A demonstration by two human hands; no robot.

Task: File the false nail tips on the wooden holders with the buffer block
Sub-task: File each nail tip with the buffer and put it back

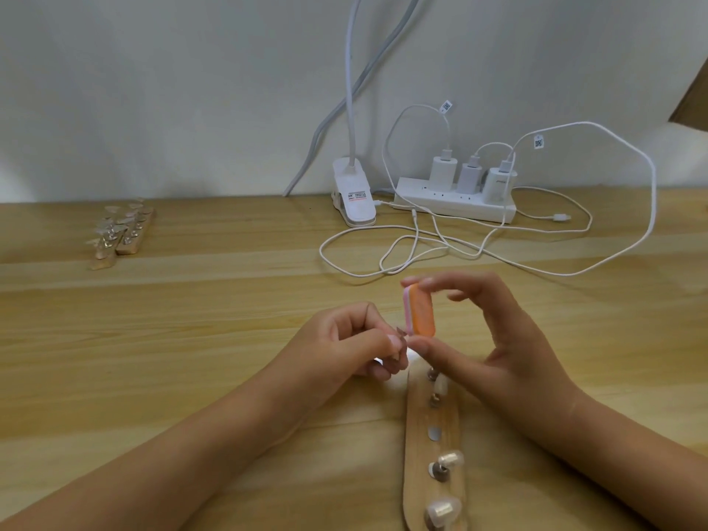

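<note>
Both raised: right hand (494,339) pinches buffer block (419,310); left hand (344,344) pinches nail tip (401,332) against it.

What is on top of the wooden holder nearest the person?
Three false nail tips stand along the wooden holder, with one empty socket. The right hand covers its far end, hiding anything there.

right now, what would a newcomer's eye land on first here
The orange and pink buffer block stands out mid-table, pinched in the right hand at a small nail tip that the left hand holds. Nearer the camera lies a wooden holder with more tips. A white power strip sits back right by the wall.
</note>
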